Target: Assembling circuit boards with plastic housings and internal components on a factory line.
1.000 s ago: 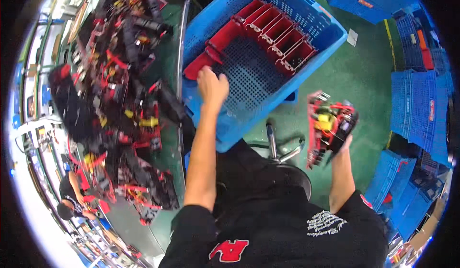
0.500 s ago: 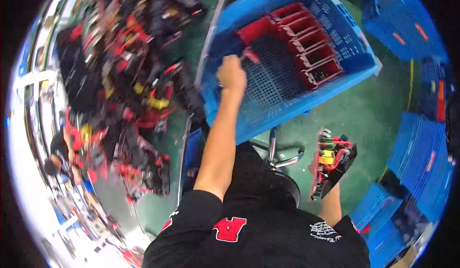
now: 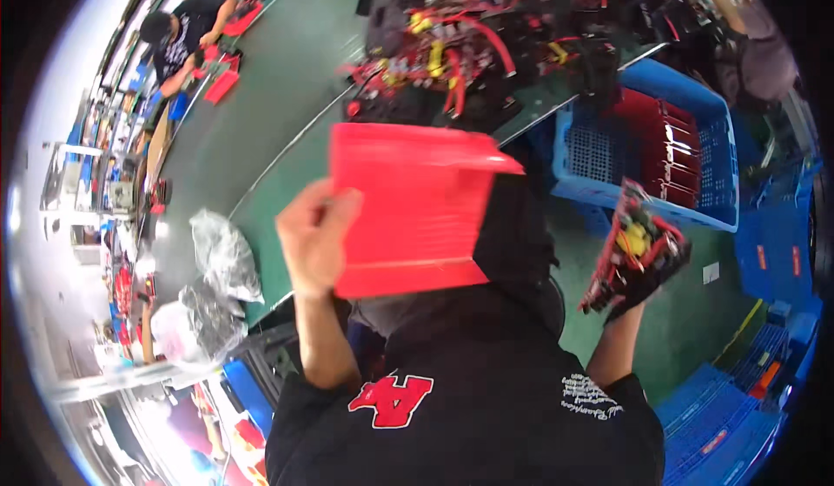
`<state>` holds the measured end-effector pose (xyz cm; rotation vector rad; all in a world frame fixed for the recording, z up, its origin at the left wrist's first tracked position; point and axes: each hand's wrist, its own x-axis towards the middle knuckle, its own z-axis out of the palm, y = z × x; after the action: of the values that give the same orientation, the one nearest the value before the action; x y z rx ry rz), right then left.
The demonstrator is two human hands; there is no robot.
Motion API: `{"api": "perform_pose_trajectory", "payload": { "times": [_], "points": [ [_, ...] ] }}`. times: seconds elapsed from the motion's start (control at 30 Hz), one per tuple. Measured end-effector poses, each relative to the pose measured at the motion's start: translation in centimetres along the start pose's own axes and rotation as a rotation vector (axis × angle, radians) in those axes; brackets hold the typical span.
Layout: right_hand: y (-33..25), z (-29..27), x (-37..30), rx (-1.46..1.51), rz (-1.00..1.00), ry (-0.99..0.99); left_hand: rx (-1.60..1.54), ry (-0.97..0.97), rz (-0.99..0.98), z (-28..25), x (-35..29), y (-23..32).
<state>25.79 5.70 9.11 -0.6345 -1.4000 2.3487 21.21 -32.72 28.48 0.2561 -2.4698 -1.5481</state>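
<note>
My left hand [image 3: 317,238] grips the left edge of a bright red, bent plastic casing panel [image 3: 408,208] with ribs and a raised lip, thumb across its face. The panel is held up over the front of my body. Out to the right, my right hand [image 3: 627,314] carries a black-and-red assembly [image 3: 634,247] with yellow parts and red wires showing. That assembly covers most of the fingers from below. To its upper right, a blue perforated crate [image 3: 582,191] holds several upright red panels [image 3: 682,152] along one side.
Wired assemblies [image 3: 443,52] crowd the far part of the green bench [image 3: 287,152]. Clear plastic bags [image 3: 226,256] lie at its left edge. A person [image 3: 187,39] works at the far left, another [image 3: 760,60] at the far right. Blue crates [image 3: 756,364] stack at the lower right.
My left hand has come out of the crate and now holds the red panel in front of me. The view has swung left, so the crate sits farther right. The right hand keeps its assembly.
</note>
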Motion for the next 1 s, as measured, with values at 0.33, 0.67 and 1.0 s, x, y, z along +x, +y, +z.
{"api": "perform_pose_trajectory", "payload": {
  "times": [0.33, 0.67, 1.0],
  "points": [
    [7.0, 13.6, -3.3, 0.452, 0.598, -0.791, -0.541, 0.267, -0.518, -15.6, 4.8, -22.5],
    [6.8, 17.2, -5.5, 0.170, 0.710, -0.772, 1.313, 0.355, -0.217, -15.0, 5.0, -18.2],
    [6.2, 16.2, -4.9, 0.006, 0.722, -0.794, 0.981, 0.065, 0.493, -13.1, 9.8, -18.7]
  ]
}}
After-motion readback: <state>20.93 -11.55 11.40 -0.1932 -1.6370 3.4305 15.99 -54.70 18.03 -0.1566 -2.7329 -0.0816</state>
